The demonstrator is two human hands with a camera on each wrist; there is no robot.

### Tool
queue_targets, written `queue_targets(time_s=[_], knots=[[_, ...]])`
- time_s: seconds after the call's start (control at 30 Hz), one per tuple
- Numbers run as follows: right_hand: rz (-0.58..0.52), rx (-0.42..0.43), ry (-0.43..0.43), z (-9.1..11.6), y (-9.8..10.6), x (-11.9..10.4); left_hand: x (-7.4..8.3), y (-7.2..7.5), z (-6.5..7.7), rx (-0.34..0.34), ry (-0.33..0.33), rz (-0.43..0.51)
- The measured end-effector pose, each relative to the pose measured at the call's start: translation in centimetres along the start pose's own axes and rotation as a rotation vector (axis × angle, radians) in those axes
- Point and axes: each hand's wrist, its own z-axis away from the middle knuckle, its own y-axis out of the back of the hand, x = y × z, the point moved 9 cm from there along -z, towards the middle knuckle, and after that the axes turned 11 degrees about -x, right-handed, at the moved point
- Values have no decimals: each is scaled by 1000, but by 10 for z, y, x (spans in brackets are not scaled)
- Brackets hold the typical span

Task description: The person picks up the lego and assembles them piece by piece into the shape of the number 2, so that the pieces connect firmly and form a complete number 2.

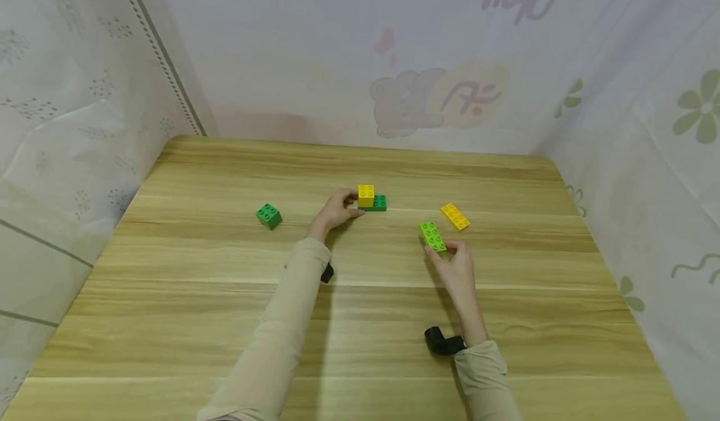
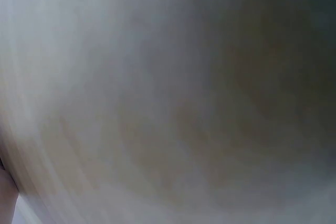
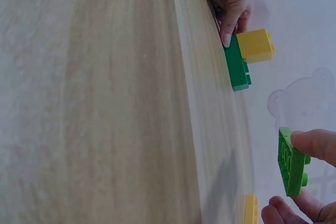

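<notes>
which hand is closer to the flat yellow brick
Right. The right hand is just on the near side of the flat yellow brick, holding the lime brick; the left hand is farther off to its left, at the yellow-and-green stack.

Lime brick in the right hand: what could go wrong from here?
The lime brick is pinched near one end by the right hand and held off the table, so it might tilt or slip. The yellow cube covers only one end of the green base, so a push on the bare end could tip the pair if the left hand steadies it poorly. The yellow plate lies close to the lime brick and might get knocked.
</notes>
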Motion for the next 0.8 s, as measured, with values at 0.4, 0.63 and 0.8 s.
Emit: queue_targets(time_s=[0.4,0.63,0.8], knots=[[-20,4,9,-2,-2,-5,0,-2,1,-6,1,1],[-40,-7,18,-6,-2,-13,3,0,4,-3,0,2],[-48,-1,34,-10,1,-22,2,1,2,-2,-4,-3]])
